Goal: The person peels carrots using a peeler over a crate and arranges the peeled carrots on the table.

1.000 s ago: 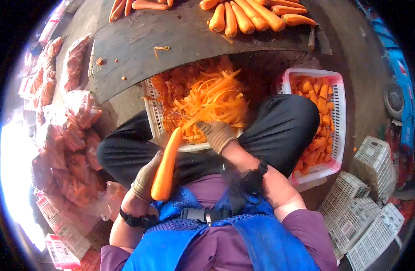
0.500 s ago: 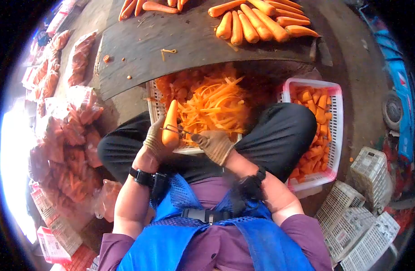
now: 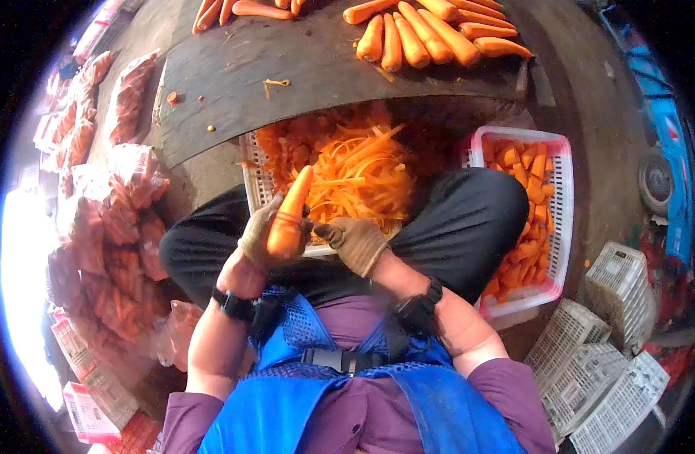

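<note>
A large orange carrot [image 3: 292, 216] is gripped in my gloved left hand [image 3: 255, 233], its narrow end tilted up and away from me. My gloved right hand [image 3: 356, 244] is closed just right of the carrot, around a small peeler that is mostly hidden and blurred; its thin frame seems to cross the carrot's lower half. Beyond both hands, a white crate [image 3: 258, 181] holds a heap of long orange peelings [image 3: 359, 170].
Whole carrots [image 3: 430, 38] lie on a dark board [image 3: 234, 83] in front. Right of my knee is a pink-rimmed crate [image 3: 565, 219] of cut carrot pieces. Bagged carrots [image 3: 109, 242] lie at left, white crates [image 3: 567, 340] at lower right.
My left hand has brought the carrot up and inward, nearer my right hand. The peeler crossed the carrot half a second ago; since then the carrot has tilted slightly rightward.
</note>
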Tool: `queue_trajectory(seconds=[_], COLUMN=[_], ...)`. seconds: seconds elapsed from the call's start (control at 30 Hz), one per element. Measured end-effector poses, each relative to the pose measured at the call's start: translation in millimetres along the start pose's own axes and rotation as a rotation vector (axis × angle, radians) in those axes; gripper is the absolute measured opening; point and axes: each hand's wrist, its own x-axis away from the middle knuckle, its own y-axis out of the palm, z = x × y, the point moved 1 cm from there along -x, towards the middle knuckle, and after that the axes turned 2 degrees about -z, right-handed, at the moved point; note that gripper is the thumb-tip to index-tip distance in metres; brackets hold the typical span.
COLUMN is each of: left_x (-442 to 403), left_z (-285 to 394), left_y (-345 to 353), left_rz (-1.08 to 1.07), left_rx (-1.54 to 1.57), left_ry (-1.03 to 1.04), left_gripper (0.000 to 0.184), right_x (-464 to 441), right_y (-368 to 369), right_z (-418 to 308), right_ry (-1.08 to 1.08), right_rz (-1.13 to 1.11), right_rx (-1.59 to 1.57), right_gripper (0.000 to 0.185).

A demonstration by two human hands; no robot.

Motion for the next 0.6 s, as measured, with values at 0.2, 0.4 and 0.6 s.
queue_trajectory(seconds=[0.2, 0.4, 0.6], left_x=[72.4, 47.6, 10.1], left_z=[-18.4, -10.1, 2.2], left_y=[23.3, -3.1, -13.5], left_rz=[0.175, -0.017, 0.069], left_rx=[-0.222, 0.037, 0.097], left_ry=[-0.014, 0.086, 0.136], left_gripper=[0.046, 0.039, 0.038], right_x=[-13.7, -15.5, -4.2], right_y=[-7.5, -9.0, -4.8], right_z=[21.6, 5.3, -0.7], right_ry=[0.34, 0.257, 0.115], right_rz=[-0.035, -0.087, -0.046], right_rx=[0.117, 0.061, -0.016], right_gripper=[0.065, 0.071, 0.062])
